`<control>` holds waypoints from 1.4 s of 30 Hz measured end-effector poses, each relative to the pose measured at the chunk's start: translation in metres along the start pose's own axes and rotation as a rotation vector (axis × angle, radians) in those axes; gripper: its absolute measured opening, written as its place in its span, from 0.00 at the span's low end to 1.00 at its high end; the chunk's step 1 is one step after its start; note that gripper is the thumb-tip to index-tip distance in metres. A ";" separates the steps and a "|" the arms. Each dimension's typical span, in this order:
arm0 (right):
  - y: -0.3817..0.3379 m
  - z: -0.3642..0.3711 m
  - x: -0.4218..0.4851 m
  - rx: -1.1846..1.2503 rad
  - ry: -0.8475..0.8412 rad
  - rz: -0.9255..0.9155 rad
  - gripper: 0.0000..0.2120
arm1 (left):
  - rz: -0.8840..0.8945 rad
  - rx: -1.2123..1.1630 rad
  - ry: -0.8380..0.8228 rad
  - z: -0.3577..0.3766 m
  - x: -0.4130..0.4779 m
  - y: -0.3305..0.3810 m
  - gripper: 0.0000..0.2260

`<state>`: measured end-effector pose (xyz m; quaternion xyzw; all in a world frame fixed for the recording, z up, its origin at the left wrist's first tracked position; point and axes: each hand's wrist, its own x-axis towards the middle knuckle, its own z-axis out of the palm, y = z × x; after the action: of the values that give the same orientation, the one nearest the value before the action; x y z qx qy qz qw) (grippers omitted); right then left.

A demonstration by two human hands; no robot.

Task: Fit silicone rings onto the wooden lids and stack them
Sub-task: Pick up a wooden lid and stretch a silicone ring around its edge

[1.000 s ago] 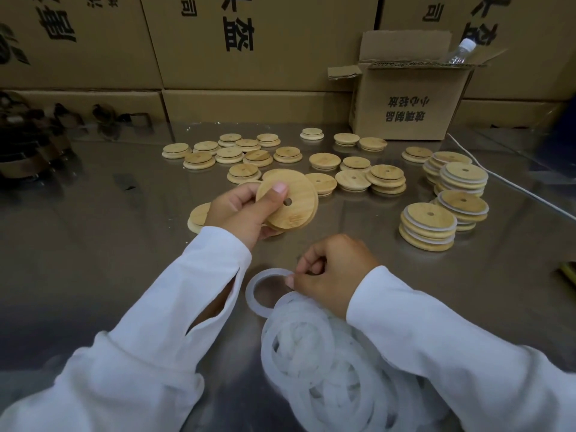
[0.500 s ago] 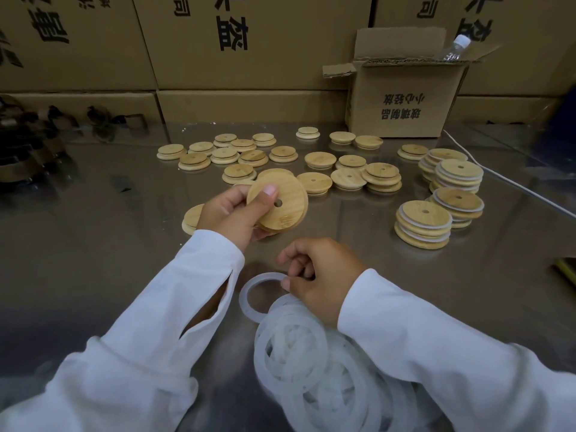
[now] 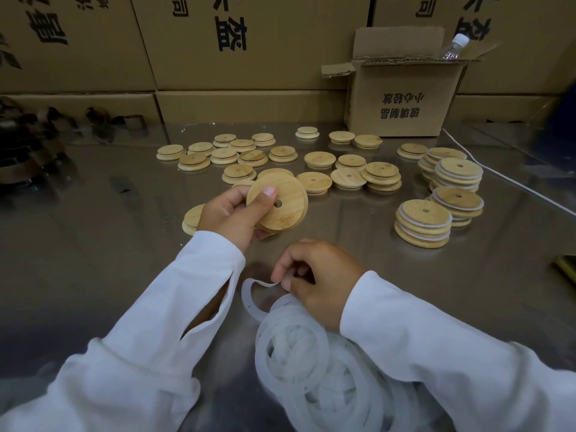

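Observation:
My left hand point(image 3: 232, 218) grips a round wooden lid point(image 3: 282, 204) with a centre hole, held tilted above the table, thumb across its face. Below it, my right hand point(image 3: 314, 279) pinches one translucent white silicone ring point(image 3: 249, 294) at its upper edge, lifting it off a heap of several rings point(image 3: 311, 369) near the table's front. Several bare wooden lids point(image 3: 240, 157) lie scattered across the far middle of the table. Stacks of ringed lids point(image 3: 424, 224) stand to the right.
The table is shiny metal point(image 3: 93, 244). An open small cardboard box point(image 3: 402, 98) with a plastic bottle point(image 3: 453, 46) stands at the back right, large cartons point(image 3: 243, 42) behind. A white cord point(image 3: 514, 182) runs along the right. Dark objects point(image 3: 28, 157) sit at far left.
My right hand has lifted the pinched ring's upper edge off the table. My left hand with the lid has barely shifted.

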<state>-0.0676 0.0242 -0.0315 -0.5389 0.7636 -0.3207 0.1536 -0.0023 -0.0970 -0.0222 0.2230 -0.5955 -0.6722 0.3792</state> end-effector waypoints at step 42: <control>0.016 -0.042 -0.003 0.741 0.373 0.287 0.05 | -0.278 -0.009 -0.292 0.017 -0.016 -0.006 0.06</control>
<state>-0.1019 0.0438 -0.0108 -0.2687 0.6788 -0.6403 0.2388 -0.0068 -0.0738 -0.0268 0.2017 -0.6046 -0.7459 0.1935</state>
